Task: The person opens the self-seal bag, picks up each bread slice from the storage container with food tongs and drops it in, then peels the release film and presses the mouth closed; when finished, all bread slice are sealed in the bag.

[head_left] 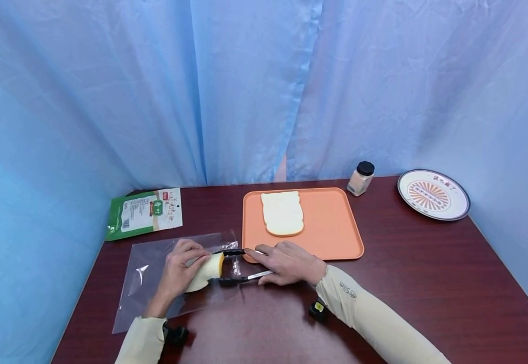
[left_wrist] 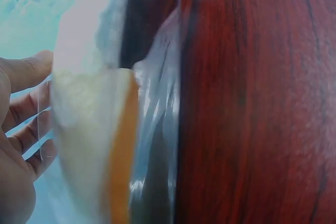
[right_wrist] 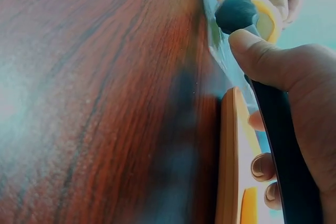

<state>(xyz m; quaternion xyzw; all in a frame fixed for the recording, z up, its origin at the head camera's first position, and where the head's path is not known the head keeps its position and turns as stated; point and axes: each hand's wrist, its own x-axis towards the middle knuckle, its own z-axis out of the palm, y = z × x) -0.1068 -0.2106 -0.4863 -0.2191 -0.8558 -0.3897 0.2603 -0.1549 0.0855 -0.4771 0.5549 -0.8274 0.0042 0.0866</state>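
With my left hand [head_left: 179, 268] I pinch a bread slice [head_left: 212, 268] toward its far edge, and with my right hand [head_left: 286, 264] I grip a pair of tongs [head_left: 234, 252], thumb on the near arm and forefinger along the far one. The bread lies at the right end of a clear bag [head_left: 143, 293] on the tabletop [head_left: 264, 333], its yellow crust turned toward me holding the tongs; the left wrist view shows it through film, so I take it to be inside. The black tips stand apart along the two sides of the bread; whether they press on it, I cannot tell.

Working tongs and bread at the bag's end asks, I'd judge, for a light, even squeeze, since something this soft would likely dent or fold. I should keep the tongs level, catch no film under the tips, and pass the weight over before either grip loosens. A spare left finger pinning the bag would stop it riding along.

Just past the tongs sits an orange tray [head_left: 329, 222] with another slice [head_left: 283, 213] flat on it; my knuckles want to stay off its rim. Farther out are a green packet [head_left: 145, 213], a black-capped jar [head_left: 361, 179] and a plate [head_left: 457, 199], well clear of this work.
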